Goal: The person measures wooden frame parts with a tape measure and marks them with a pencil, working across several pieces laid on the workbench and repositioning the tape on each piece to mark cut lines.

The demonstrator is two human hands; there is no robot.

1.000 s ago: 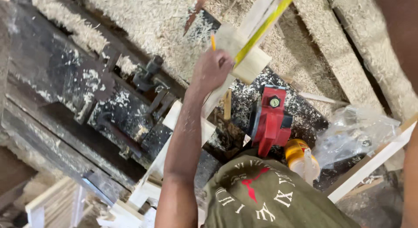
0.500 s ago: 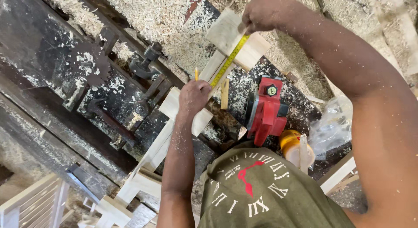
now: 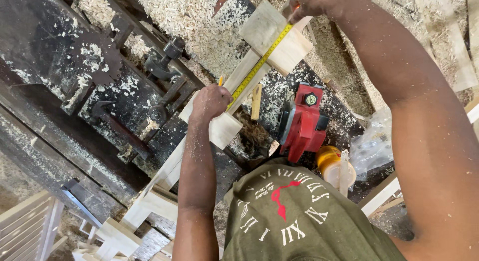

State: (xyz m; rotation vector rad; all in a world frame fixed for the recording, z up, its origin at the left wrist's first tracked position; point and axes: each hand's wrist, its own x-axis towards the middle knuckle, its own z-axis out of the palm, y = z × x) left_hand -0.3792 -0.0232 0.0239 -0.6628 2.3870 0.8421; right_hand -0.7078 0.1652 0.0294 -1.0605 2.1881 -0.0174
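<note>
So the big change over the last second: the right hand (image 3: 312, 2) has swung in from the right and now sits at the top of the frame, clenched on the far end of the yellow tape measure (image 3: 259, 66). A second ago that hand wasn't in view at all and the tape just ran loose off the upper edge. Now it's pulled taut and lies flat along the pale wooden piece (image 3: 249, 76), running diagonally from the top centre down toward the middle.

The left hand (image 3: 210, 101) has slid down that piece too. It was up near the wide block end before; now it's mid-frame, closed over the near end of the tape and gripping a small pencil (image 3: 220, 81) whose orange tip pokes up just above the knuckles. Can't tell if the pencil point is touching the wood, the fist hides it.

My read is the measurement is properly set now, both ends pinned, so the marking spot is under that left fist.

Nothing else budged: the red power planer (image 3: 302, 121) sits just right of the wood on the shaving-covered dark surface (image 3: 100, 91), with a yellow container (image 3: 332, 164) below it and a clear plastic bag (image 3: 371, 146) at the right
</note>
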